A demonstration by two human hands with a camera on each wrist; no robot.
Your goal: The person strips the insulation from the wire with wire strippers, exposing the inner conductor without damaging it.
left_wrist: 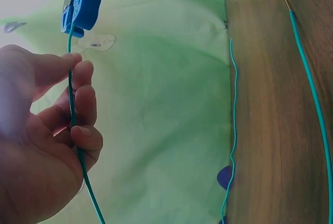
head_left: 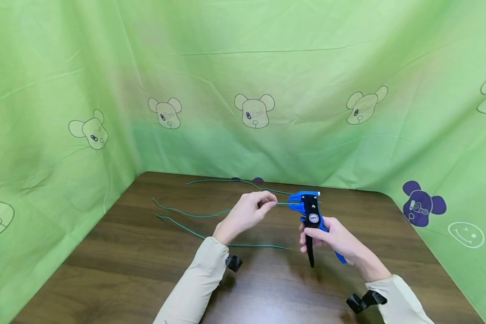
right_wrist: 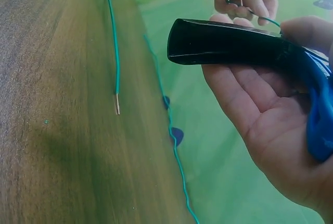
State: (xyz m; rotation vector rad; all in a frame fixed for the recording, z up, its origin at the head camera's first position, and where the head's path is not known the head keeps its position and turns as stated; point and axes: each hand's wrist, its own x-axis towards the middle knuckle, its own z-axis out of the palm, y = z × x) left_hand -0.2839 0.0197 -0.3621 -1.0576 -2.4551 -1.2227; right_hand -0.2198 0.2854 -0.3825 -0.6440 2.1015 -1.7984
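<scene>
Over the wooden counter, we see the left hand pinching green wire, probably keeping it straight into the blue-and-black tool the right hand grips.

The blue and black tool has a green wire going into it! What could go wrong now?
The green wire might slip if the blue and black tool tugs, since the left hand holds it just with bent fingers. The right hand is around the handles, so squeezing might pinch skin. And the bare copper tip of a wire lying on the table could poke someone or bend.
</scene>
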